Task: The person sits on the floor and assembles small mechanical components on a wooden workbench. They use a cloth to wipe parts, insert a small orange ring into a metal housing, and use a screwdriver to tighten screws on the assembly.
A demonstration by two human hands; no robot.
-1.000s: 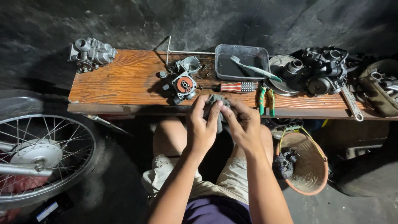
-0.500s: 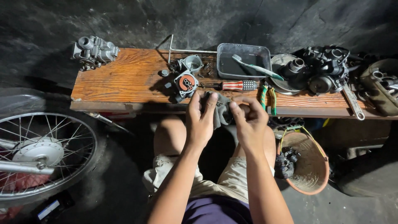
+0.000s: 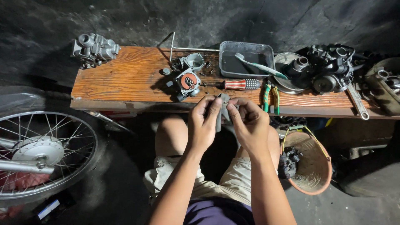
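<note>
My left hand [image 3: 204, 125] and my right hand [image 3: 250, 125] meet over my knees, just in front of a wooden bench [image 3: 125, 79]. Both hands pinch a small grey metal part [image 3: 221, 110] between the fingertips; much of it is hidden by my fingers. On the bench just beyond the hands lie a carburettor body with an orange disc [image 3: 186, 82], a cup-shaped metal piece [image 3: 194, 61], a red-and-white-handled screwdriver [image 3: 241, 84] and green-handled pliers [image 3: 270, 96].
A grey tray [image 3: 243, 60] holds dark liquid and a toothbrush [image 3: 260, 66]. Another carburettor [image 3: 93, 50] sits at the bench's left end, several engine parts [image 3: 329, 68] and a wrench [image 3: 358, 102] at the right. A spoked wheel [image 3: 39, 154] stands left, a basket [image 3: 310, 166] right.
The view has shifted slightly. My hands have stayed together on the grey part, with the fingers turning and re-gripping it a little.
</note>
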